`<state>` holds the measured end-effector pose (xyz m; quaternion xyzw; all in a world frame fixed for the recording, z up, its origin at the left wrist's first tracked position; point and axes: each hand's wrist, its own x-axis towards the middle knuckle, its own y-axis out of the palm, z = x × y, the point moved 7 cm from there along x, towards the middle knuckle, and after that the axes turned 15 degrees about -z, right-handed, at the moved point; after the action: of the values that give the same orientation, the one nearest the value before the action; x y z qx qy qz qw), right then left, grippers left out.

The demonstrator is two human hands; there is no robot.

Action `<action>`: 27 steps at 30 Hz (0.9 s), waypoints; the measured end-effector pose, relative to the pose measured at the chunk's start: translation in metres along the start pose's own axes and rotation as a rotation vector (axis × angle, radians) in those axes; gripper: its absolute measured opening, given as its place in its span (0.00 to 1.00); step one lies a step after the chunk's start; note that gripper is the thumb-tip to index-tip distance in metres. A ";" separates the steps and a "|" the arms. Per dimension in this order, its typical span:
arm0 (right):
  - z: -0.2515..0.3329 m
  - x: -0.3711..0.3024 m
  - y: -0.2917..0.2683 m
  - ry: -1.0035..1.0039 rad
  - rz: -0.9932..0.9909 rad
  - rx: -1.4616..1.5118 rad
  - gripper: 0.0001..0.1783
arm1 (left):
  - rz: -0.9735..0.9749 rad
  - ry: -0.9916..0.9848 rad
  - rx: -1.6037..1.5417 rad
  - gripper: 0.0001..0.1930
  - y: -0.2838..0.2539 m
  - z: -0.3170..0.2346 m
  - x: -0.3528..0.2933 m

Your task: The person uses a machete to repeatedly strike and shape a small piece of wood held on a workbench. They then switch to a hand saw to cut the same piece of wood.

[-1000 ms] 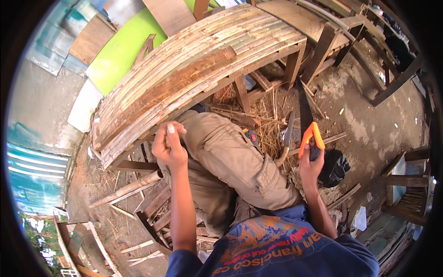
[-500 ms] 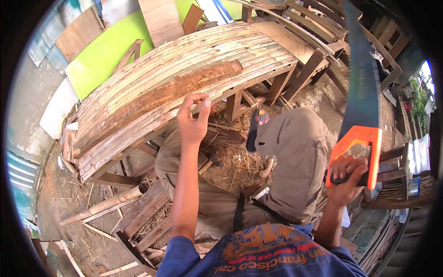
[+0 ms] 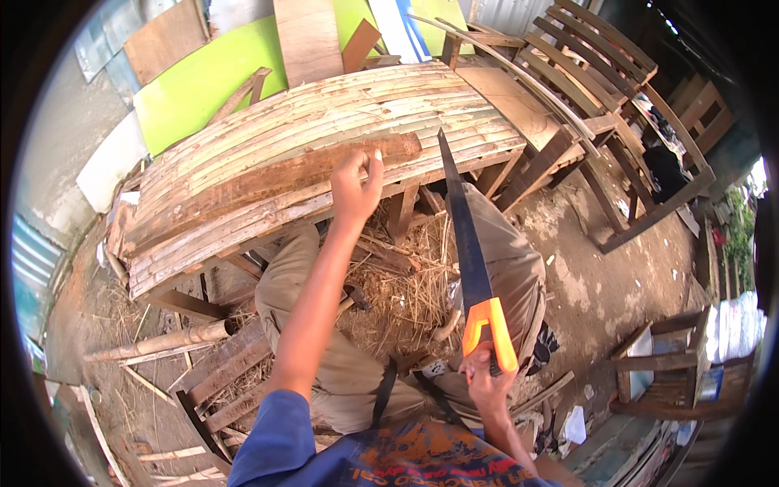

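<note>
In my right hand (image 3: 487,372) is the orange handle of a handsaw (image 3: 466,252), fingers wrapped round it. Its long dark blade points away from me, its tip appearing in front of the bamboo-slat table top (image 3: 324,109). A rough brown wooden plank (image 3: 251,188) lies lengthwise on those slats near the close edge. My left hand (image 3: 357,188) is just in front of the plank's right part, fingers curled in and thumb against them, with nothing visible in the grip. Whether that hand touches the plank I cannot tell.
My bent legs (image 3: 312,325) are at the table's near side, over straw and wood scraps (image 3: 406,284). A bamboo pole (image 3: 162,341) and boards lie at left. A slatted wooden bench (image 3: 584,61) stands far right, a small wooden frame (image 3: 665,365) nearer. Green panels (image 3: 211,77) lean behind.
The handsaw has swung down and left from upright at the far right to between my legs. My left hand has moved slightly up and right, its fingers curling tighter. The view has shifted.
</note>
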<state>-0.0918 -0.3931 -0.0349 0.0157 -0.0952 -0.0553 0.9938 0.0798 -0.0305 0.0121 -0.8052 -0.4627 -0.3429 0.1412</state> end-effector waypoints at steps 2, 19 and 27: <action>-0.014 0.008 0.000 0.010 0.012 0.019 0.22 | -0.004 0.323 0.213 0.09 0.009 -0.013 0.028; -0.041 0.094 0.051 -0.092 0.268 -0.070 0.14 | 0.478 -0.045 1.114 0.28 0.038 0.068 0.041; -0.043 0.086 0.035 0.132 0.270 -0.073 0.11 | 0.320 0.110 1.062 0.25 0.054 0.055 0.033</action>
<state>0.0040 -0.3668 -0.0591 -0.0300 -0.0290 0.0764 0.9962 0.1596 -0.0087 -0.0003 -0.6646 -0.4360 -0.0785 0.6018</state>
